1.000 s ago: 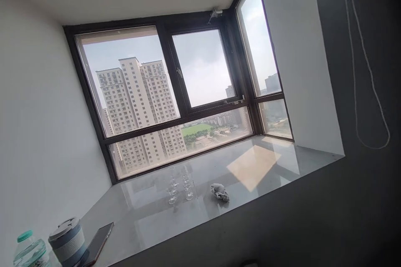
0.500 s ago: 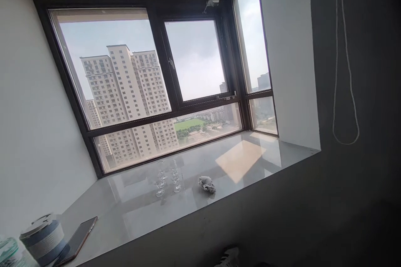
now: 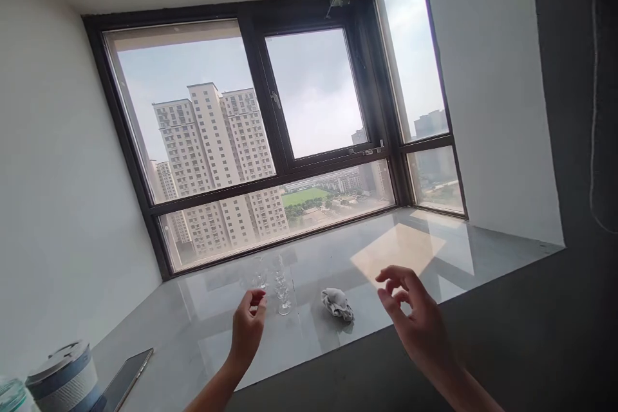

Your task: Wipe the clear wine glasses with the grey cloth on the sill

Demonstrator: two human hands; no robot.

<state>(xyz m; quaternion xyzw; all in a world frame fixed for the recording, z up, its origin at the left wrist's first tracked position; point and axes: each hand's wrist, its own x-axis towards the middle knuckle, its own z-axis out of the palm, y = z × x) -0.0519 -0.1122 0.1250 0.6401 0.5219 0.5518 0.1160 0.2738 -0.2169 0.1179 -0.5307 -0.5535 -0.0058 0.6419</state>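
A crumpled grey cloth (image 3: 337,304) lies on the glossy windowsill (image 3: 299,347). Left of the cloth stand small clear stemmed glasses (image 3: 283,304), in a cluster. The left hand (image 3: 248,320), also left of the cloth, is nearest those glasses, its fingers curled towards the thumb; whether the tips meet, I cannot tell. Right of the cloth, the right hand (image 3: 415,312) hangs with fingers bent, thumb and fingertips apart. Well left of the cloth lies a smartphone (image 3: 128,376).

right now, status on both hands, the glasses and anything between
Left hand by the glasses, grip unclear. Right hand open, nothing held. Glasses standing on the sill. Crumpled cloth between the hands.
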